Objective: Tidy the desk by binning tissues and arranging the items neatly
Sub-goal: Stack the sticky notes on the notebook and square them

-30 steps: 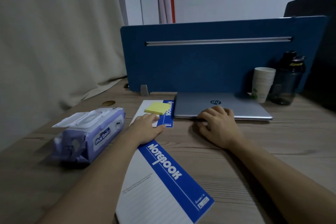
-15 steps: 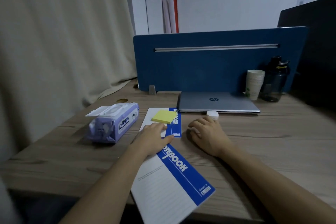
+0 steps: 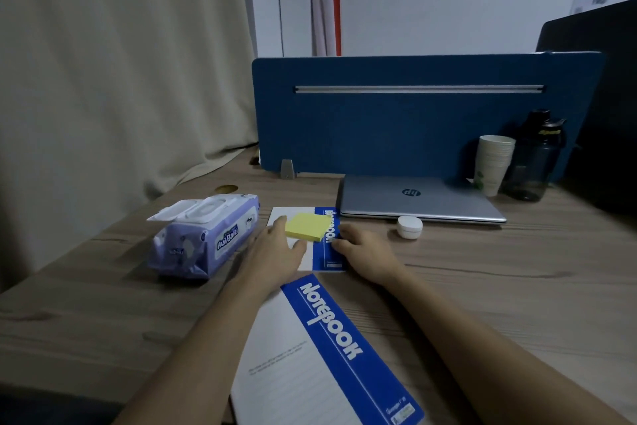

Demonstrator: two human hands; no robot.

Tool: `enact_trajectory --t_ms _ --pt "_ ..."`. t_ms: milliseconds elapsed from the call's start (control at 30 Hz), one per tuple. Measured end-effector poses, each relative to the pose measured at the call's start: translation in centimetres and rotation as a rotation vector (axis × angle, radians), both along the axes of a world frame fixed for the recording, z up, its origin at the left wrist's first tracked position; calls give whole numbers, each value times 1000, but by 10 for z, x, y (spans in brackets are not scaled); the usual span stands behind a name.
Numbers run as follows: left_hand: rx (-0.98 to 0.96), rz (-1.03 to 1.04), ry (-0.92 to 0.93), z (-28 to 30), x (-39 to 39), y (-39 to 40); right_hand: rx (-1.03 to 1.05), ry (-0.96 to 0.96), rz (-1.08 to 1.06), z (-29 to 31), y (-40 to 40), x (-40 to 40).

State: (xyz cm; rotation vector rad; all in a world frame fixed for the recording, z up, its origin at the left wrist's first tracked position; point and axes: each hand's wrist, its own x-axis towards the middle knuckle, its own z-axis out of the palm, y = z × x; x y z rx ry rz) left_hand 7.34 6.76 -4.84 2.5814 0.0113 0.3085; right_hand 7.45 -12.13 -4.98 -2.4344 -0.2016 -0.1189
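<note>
Dim, bluish, even light; soft shadows, slight overall softness, wide-angle bending toward the edges.

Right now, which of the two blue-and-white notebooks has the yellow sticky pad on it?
The smaller, farther blue-and-white notebook, between both hands beside the silver laptop, carries the yellow sticky pad. The larger notebook near the desk edge has none.

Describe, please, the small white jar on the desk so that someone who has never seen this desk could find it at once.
Start at the blue divider panel at the back of the desk and come forward to the closed silver laptop lying before it. Just in front of the laptop's near edge stands the small white jar, to the right of the right hand. It is the only low, round, white thing there.
</note>
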Motion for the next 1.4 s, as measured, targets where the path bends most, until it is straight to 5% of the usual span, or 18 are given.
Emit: enact_trajectory --t_ms 200,300,733,1033,1200,1400 --pt "-437 29 -83 3 7 13 442 131 9 3 3 12" --pt "-496 -15 -132 3 7 11 643 176 40 5 -2 11" --pt "-469 -78 -194 2 -1 8 745 142 114 9 5 -6" --pt "-456 -95 -239 5 -13 7 1132 42 -70 18 0 -8" --pt "-460 -64 -154 6 -17 6 1269 156 -259 17 -8 -9" --pt "-480 -134 -49 4 -17 3 1197 333 -186 19 -7 -14"
